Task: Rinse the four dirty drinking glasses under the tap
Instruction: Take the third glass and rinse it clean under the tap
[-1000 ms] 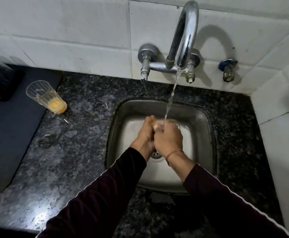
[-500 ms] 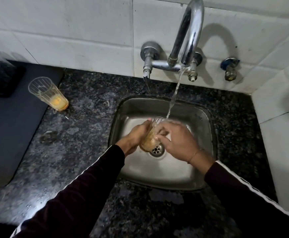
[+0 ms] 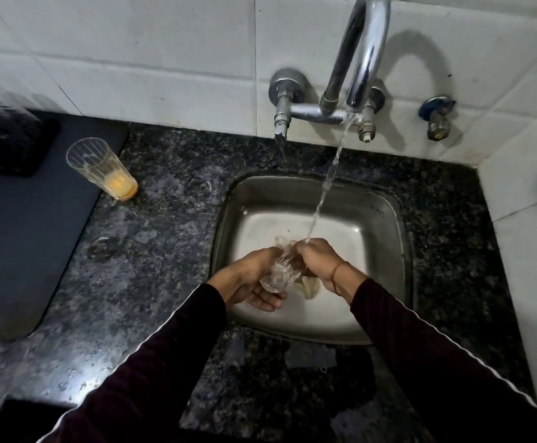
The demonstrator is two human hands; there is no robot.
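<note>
Clear ribbed glass [image 3: 280, 271] tilted over sink, orange-stained glass [image 3: 102, 167] upright on counter

— What's on the arms?
— Long dark maroon sleeves [image 3: 139, 372], both of them, with a thin white stripe along the outer edge.
— Anything at the wrists?
— A thin reddish thread [image 3: 335, 272] round the right one. Both hands are bare.

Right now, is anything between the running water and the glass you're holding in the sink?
Partly. The stream lands on the right hand, which grips the glass near its rim; the left hand cups its base. Nothing else visible stands between them.
</note>
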